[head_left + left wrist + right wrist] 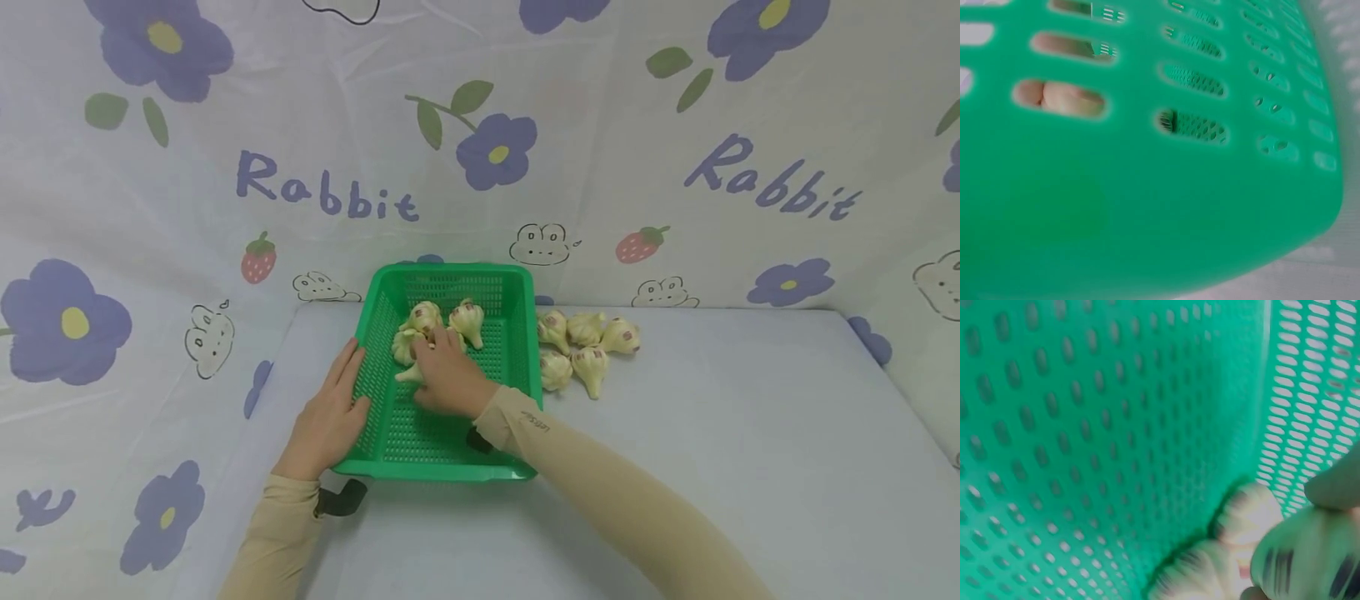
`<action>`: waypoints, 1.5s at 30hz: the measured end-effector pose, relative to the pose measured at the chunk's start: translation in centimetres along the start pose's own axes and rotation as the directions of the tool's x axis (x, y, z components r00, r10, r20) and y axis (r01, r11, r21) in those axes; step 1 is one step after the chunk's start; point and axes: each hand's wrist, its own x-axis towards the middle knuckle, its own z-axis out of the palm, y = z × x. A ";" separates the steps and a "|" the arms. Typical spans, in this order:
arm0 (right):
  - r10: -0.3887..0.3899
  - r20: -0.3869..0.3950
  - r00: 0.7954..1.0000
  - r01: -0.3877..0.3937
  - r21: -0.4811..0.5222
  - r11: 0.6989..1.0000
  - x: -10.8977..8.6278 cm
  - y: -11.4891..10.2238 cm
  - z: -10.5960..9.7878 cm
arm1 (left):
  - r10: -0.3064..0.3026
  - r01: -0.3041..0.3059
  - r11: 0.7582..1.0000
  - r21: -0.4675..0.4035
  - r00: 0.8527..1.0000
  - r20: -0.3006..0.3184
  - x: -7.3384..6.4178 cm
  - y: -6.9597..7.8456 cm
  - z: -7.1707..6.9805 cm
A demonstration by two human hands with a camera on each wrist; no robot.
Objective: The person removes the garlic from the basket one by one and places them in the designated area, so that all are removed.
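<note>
Head only: garlic [587, 330] beside basket [435, 472].

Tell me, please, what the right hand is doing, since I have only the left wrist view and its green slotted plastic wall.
Observer: The right hand is holding a pale, rounded garlic bulb inside the green rectangular perforated plastic basket.
Operator: Thank you; does anything lie outside the basket, to its right?
Observer: Yes, five more pale garlic bulbs lie grouped on the pale, flat tabletop there.
Operator: And is anything touching the basket's left side?
Observer: Yes, the left hand rests against that side.
</note>
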 end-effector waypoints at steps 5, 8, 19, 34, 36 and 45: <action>-0.033 -0.037 0.999 0.034 0.008 0.999 -0.3 -0.1 -0.9 | -0.006 0.006 1.000 -0.001 1.000 0.006 0.1 -0.1 0.1; -0.027 -0.044 0.999 0.028 0.029 0.999 -0.5 -0.2 -1.6 | -0.010 0.010 1.000 -0.001 1.000 0.008 0.0 -0.1 0.0; -0.002 -0.047 0.999 0.009 0.152 0.988 -1.7 -0.2 -3.6 | -0.010 0.010 1.000 -0.001 1.000 0.003 0.0 -0.2 0.1; 0.020 -0.060 0.998 -0.006 0.225 0.974 -4.0 0.2 -6.1 | -0.010 0.010 1.000 -0.004 1.000 -0.001 0.0 0.1 0.0; 0.027 -0.067 0.997 -0.011 0.218 0.976 -4.2 0.4 -6.3 | -0.010 0.010 1.000 -0.004 1.000 0.000 0.0 0.1 0.0; 0.063 -0.088 0.994 -0.041 0.227 0.973 -5.1 1.3 -6.8 | -0.014 0.014 1.000 -0.007 1.000 0.005 0.0 0.2 -0.1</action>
